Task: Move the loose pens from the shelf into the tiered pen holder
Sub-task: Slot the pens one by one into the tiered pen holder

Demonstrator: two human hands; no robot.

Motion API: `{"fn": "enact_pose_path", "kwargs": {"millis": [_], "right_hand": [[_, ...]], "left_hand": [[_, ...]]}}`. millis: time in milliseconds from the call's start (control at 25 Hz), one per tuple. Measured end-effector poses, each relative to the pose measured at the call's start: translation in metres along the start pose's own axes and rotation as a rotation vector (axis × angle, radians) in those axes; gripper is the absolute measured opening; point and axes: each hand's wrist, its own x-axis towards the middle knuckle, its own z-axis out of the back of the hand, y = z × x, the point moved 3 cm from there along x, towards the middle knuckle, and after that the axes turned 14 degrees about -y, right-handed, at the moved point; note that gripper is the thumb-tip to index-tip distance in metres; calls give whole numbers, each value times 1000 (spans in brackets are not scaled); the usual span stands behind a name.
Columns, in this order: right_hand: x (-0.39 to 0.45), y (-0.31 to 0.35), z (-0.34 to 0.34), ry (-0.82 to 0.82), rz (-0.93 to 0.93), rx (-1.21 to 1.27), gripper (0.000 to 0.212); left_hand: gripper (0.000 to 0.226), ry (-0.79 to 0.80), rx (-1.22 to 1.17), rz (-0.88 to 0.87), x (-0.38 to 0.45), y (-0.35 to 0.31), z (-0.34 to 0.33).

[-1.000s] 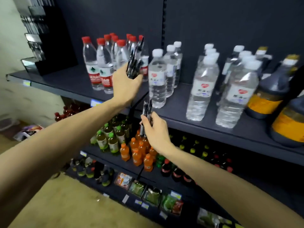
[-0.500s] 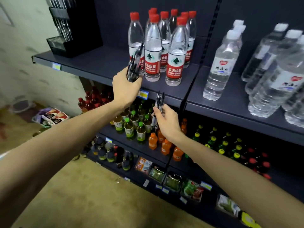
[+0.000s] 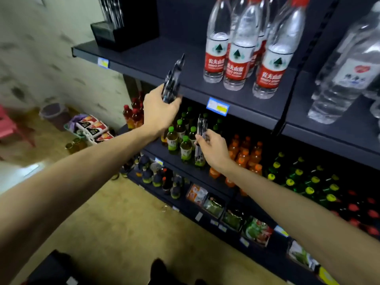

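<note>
1. Gripping a thick bundle of pens point(image 3: 172, 83) in my left hand point(image 3: 159, 109), I have my fingers curled round the lower ends so the tips fan upward toward one o'clock, just in front of the top shelf point(image 3: 164, 58) edge. Holding them low on the barrels keeps the free ends ready to drop into a slot.

2. My right hand point(image 3: 211, 147) sits at about four o'clock from the left one, lower and in front of the second shelf's green-capped bottles point(image 3: 186, 148). It pinches a smaller bunch of pens point(image 3: 201, 128) upright between thumb and fingers; splitting the load this way lets me feed from one hand while the other only carries.

3. Neither hand is slack: both are clenched on pens, and nothing I hold touches the shelf.

4. The tiered pen holder point(image 3: 123, 27) stands at the far left end of the top shelf, at about eleven o'clock from my left hand and well apart from it. Its black stepped front faces me, and some pens already stand in it, though blur hides how many.

5. Red-labelled water bottles point(image 3: 242, 56) crowd the shelf at one o'clock, so I judge the open stretch of shelf between them and the holder is my clear path.

6. I see no loose pens lying on the shelf in view, so I judge the collecting is done and the filling is what remains.
</note>
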Motion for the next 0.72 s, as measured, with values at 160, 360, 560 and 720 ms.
{"fn": "enact_pose_path", "kwargs": {"millis": [160,360,560,720], "right_hand": [[9,41,-61,-13,27,-11,33],[23,89,-112,-67,15,28,32],[27,114,-153,-99,-25,24,34],[39,134,-193,-148,-19,32,31]], "left_hand": [[20,-27,-9,93,33,55,34],[21,19,5,131,83,102,74],[18,10,-51,166,113,141,98],[20,76,-90,171,122,172,103]]}}
